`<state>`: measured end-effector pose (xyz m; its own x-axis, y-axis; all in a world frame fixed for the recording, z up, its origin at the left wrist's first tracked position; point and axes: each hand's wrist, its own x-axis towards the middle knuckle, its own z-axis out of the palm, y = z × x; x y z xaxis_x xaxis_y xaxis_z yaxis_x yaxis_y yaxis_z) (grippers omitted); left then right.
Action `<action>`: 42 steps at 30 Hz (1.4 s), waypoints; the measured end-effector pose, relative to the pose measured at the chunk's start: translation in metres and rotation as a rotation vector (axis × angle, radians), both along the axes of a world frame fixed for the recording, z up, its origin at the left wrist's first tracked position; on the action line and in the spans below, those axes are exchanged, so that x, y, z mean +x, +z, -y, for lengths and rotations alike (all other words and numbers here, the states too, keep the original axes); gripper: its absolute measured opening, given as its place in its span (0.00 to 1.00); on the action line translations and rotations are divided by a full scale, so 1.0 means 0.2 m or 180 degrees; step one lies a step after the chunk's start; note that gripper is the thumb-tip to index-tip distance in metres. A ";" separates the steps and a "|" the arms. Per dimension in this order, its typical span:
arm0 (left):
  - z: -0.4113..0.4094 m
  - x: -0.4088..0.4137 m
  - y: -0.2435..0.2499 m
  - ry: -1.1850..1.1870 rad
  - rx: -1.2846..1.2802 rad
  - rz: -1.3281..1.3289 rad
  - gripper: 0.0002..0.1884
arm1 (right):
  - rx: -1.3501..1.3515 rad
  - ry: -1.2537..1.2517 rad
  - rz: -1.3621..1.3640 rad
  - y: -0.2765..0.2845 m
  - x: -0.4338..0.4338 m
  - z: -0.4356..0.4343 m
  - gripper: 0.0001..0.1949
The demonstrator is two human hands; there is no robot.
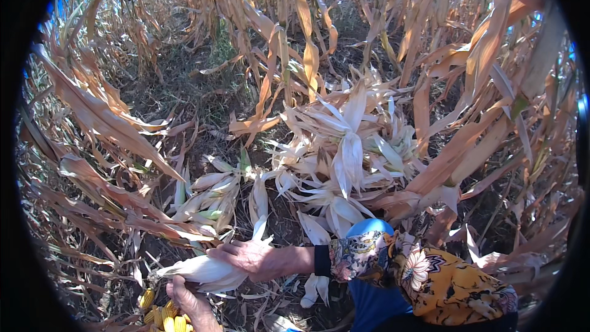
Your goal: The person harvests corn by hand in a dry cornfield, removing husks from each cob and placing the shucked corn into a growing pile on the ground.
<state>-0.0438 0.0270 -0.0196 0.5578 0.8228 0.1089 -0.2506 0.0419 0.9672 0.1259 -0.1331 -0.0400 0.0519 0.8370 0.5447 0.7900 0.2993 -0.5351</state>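
Note:
An ear of corn in pale dry husk (203, 271) lies nearly level in front of me, its narrow end pointing left. My right hand (246, 258) reaches in from the right and grips the husk from above, at the ear's right part. From below, my left hand (191, 302) holds the ear's underside, partly cut off by the dark rim of the picture. Yellow husked corn cobs (167, 317) are heaped on the ground just left of my left hand. The kernels of the held ear are not visible.
A large pile of stripped husks (345, 147) spreads ahead, with a smaller clump (214, 198) left of it. Dry corn stalks (283, 32) stand all around. Long dry leaves (115, 129) lean in from the left. My blue-trousered leg (378, 302) is beneath my right sleeve.

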 end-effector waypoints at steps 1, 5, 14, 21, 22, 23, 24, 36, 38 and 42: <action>0.01 0.01 0.01 -0.0005 -0.0005 0.0075 0.22 | -0.0134 0.0034 -0.0014 -0.01 -0.01 0.00 0.42; 0.11 0.08 0.11 0.0326 -0.0541 0.0208 0.20 | -0.0240 -0.0119 0.0018 -0.01 -0.05 0.02 0.42; 0.03 0.00 0.02 -0.0516 -0.1105 0.0638 0.19 | -0.1230 0.0183 -0.0740 0.26 0.01 0.11 0.41; 0.07 0.04 0.05 -0.0226 -0.0882 0.0232 0.24 | -0.1082 0.0447 -0.1512 0.12 -0.03 0.06 0.43; 0.03 0.03 0.02 -0.0267 -0.1026 0.0153 0.24 | -0.1096 0.0371 -0.1463 0.12 -0.03 0.07 0.44; -0.02 0.02 0.00 -0.0307 -0.1170 0.0076 0.24 | -0.1110 0.0295 -0.1413 0.12 -0.04 0.07 0.45; 0.00 0.02 -0.01 -0.0305 -0.0767 0.0106 0.25 | -0.1228 0.0162 -0.1204 0.15 -0.05 0.06 0.47; 0.02 0.11 -0.05 -0.0667 -0.0754 0.0657 0.20 | -0.0126 -0.0570 -0.0376 0.12 -0.21 0.06 0.36; -0.08 0.07 -0.12 -0.0827 -0.1274 0.0724 0.19 | -0.0085 -0.0383 -0.0400 0.09 -0.19 0.05 0.39; 0.00 0.02 -0.09 -0.0544 -0.0918 0.0775 0.27 | -0.0085 -0.0195 -0.0447 0.10 -0.19 0.04 0.40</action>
<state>-0.0394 0.0273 -0.0385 0.6755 0.7366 0.0332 -0.4367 0.3633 0.8230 0.0887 -0.1412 -0.0202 0.1775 0.8440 0.5060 0.7231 0.2369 -0.6488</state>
